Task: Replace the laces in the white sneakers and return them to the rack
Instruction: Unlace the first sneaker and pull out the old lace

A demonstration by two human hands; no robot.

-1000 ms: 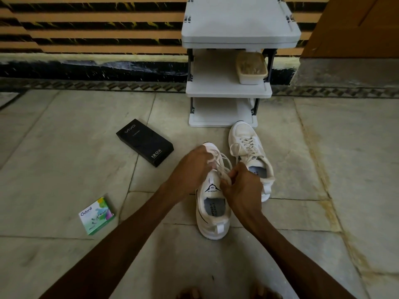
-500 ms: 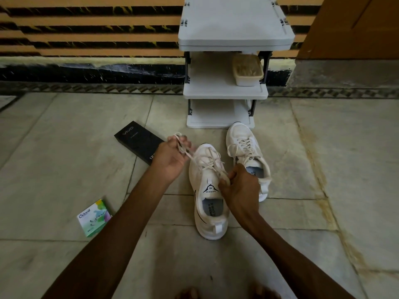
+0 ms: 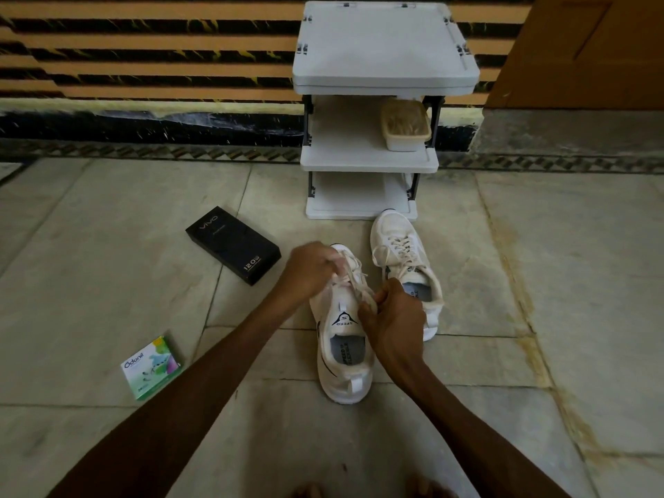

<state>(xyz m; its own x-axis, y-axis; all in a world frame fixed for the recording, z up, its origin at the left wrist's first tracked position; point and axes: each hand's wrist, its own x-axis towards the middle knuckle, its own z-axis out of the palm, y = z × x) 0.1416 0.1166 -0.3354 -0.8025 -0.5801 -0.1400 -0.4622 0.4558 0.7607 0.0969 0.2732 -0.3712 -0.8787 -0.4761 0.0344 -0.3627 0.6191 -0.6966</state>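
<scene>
Near sneaker (image 3: 343, 339) lies between both hands; left hand (image 3: 309, 271) and right hand (image 3: 397, 318) each pinch its lace (image 3: 354, 282).

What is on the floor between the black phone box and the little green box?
Nothing. In the head view, only bare stone floor tiles lie between the black rectangular phone box and the small green cardboard box.

Both hands work the cream lace (image 3: 354, 278) of the near white sneaker (image 3: 341, 354): left hand (image 3: 312, 267) pinching it near the toe, right hand (image 3: 395, 318) gripping it beside the tongue
</scene>
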